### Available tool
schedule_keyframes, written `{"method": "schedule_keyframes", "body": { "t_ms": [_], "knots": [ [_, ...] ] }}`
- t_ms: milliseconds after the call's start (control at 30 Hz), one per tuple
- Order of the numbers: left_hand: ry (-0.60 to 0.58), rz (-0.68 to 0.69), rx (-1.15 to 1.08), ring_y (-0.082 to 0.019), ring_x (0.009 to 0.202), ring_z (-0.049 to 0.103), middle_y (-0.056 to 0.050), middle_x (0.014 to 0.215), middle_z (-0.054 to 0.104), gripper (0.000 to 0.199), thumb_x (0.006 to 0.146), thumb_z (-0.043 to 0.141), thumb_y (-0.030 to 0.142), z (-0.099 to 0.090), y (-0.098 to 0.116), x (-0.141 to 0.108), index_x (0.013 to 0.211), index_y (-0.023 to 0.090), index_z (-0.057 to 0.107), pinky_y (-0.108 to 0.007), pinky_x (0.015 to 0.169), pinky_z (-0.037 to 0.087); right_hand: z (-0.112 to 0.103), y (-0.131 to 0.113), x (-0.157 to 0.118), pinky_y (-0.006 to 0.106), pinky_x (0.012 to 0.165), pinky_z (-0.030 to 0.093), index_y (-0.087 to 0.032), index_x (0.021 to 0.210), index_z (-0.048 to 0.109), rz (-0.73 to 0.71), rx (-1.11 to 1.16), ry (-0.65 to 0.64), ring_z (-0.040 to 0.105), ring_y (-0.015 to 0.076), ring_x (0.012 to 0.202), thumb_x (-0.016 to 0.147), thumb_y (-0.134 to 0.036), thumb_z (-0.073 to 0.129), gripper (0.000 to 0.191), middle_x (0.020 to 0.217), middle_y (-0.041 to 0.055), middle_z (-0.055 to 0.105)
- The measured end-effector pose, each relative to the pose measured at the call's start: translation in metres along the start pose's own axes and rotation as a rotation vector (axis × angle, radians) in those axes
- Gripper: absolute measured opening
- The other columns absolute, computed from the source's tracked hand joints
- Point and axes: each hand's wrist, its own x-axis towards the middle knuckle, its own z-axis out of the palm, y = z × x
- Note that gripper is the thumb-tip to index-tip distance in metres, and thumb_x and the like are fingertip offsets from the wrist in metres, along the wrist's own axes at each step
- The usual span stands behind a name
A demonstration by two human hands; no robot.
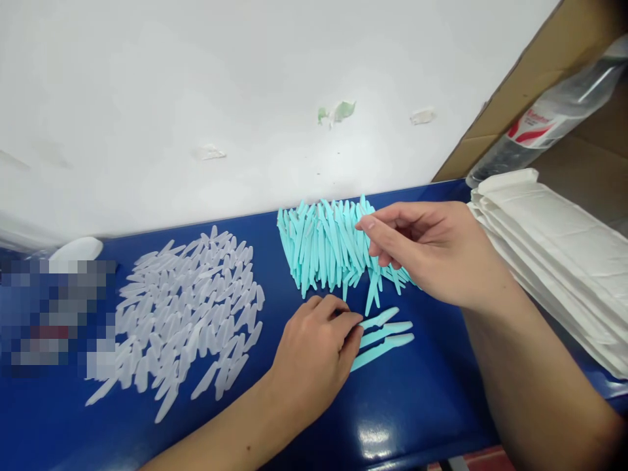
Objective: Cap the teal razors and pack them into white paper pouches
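Three turquoise knife-shaped pieces (385, 335) lay aligned at the left hand (316, 347), grip indeterminable; a large turquoise pile (321, 245) was left beyond, the right hand (429, 252) pinched closed over its edge, apparently empty.

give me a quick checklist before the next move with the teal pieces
1. Left hand at the row: ok, fingertips at the left end of the teal row.
2. Row lined up: ok, three pieces show side by side, wide ends to the right.
3. Right hand free: cannot tell, it is raised by the teal pile, and no piece shows clearly between its fingertips.
4. Teal pile tidy: not ok, some pieces stick out at its lower edge, towards the row.
5. Piles kept apart: ok, bare blue table lies between the teal pile and white pile.
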Motion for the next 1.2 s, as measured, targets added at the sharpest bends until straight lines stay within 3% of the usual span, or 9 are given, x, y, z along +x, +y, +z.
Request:
{"method": "schedule_keyframes", "body": {
  "t_ms": [200,333,467,533,633,767,900,1067,1200],
  "knots": [
    [0.012,0.054,-0.017,-0.024,0.085,0.069,-0.008,0.103,0.076,0.024,0.104,0.058,0.017,-0.002,0.005,-0.009,0.107,0.02,0.082,-0.042,0.076,0.058,-0.001,0.008,0.0,0.027,0.046,0.036,-0.021,0.092,0.082,0.017,-0.119,-0.081,0.052,0.0121,0.052,0.096,-0.06,0.068,0.041,0.062,-0.0004,0.06],
    [0.187,-0.095,-0.027,-0.022,0.087,0.072,-0.007,0.103,0.078,0.022,0.105,0.063,0.026,-0.043,-0.008,-0.04,0.118,0.02,0.079,-0.036,0.076,0.058,0.005,0.018,0.001,0.028,0.05,0.038,-0.024,0.093,0.084,-0.03,-0.235,-0.173,0.047,0.0116,0.052,0.099,-0.054,0.066,0.036,0.061,-0.0015,0.059],
    [0.248,-0.408,0.1,-0.013,0.06,0.059,-0.002,0.092,0.074,0.019,0.103,0.065,0.035,-0.089,-0.029,-0.08,0.101,0.024,0.08,-0.025,0.051,0.044,0.012,0.025,0.002,0.029,0.05,0.038,-0.026,0.094,0.086,-0.028,-0.291,-0.208,0.047,0.0129,0.05,0.095,-0.056,0.07,0.034,0.057,-0.0016,0.06],
    [0.182,-0.451,0.178,-0.011,0.053,0.054,-0.001,0.092,0.074,0.019,0.102,0.067,0.039,-0.094,-0.036,-0.092,0.1,0.025,0.081,-0.025,0.049,0.041,0.015,0.026,0.002,0.03,0.051,0.04,-0.026,0.093,0.086,-0.009,-0.288,-0.228,0.049,0.014,0.051,0.094,-0.058,0.069,0.036,0.058,-0.0003,0.063],
    [0.139,-0.427,0.317,-0.015,0.06,0.063,-0.002,0.09,0.076,0.019,0.099,0.069,0.037,-0.083,-0.042,-0.096,0.099,0.024,0.082,-0.027,0.053,0.041,0.018,0.025,0.002,0.031,0.054,0.043,-0.025,0.086,0.084,0.018,-0.288,-0.24,0.052,0.0151,0.054,0.094,-0.059,0.068,0.039,0.062,0.0011,0.066],
    [0.184,-0.398,0.403,-0.019,0.069,0.068,-0.003,0.086,0.075,0.018,0.098,0.069,0.036,-0.069,-0.04,-0.087,0.097,0.023,0.083,-0.028,0.058,0.041,0.023,0.023,0.003,0.032,0.055,0.043,-0.025,0.087,0.084,0.049,-0.29,-0.289,0.05,0.0148,0.053,0.094,-0.057,0.068,0.037,0.063,0.0009,0.066],
    [0.27,-0.403,0.377,-0.017,0.061,0.064,-0.004,0.085,0.077,0.025,0.099,0.067,0.044,-0.068,-0.028,-0.054,0.096,0.024,0.081,-0.029,0.057,0.036,0.029,0.021,0.003,0.032,0.057,0.045,-0.023,0.094,0.085,0.047,-0.309,-0.329,0.056,0.0153,0.055,0.095,-0.052,0.067,0.034,0.067,0.0017,0.071],
    [0.075,-0.449,0.29,-0.028,0.075,0.072,-0.009,0.081,0.08,0.034,0.097,0.067,0.049,-0.063,-0.025,0.008,0.086,0.02,0.081,-0.033,0.062,0.037,0.035,0.017,0.001,0.03,0.053,0.042,-0.021,0.098,0.085,0.036,-0.343,-0.347,0.058,0.0155,0.055,0.096,-0.048,0.064,0.034,0.063,0.0004,0.068],
    [0.014,-0.415,0.19,-0.024,0.067,0.069,-0.006,0.068,0.076,0.032,0.096,0.066,0.034,-0.057,-0.03,0.028,0.069,0.019,0.077,-0.034,0.062,0.038,0.031,0.017,0.001,0.03,0.05,0.039,-0.021,0.102,0.085,0.042,-0.341,-0.336,0.056,0.0147,0.053,0.096,-0.05,0.065,0.035,0.062,-0.0007,0.066]
  ]
}}
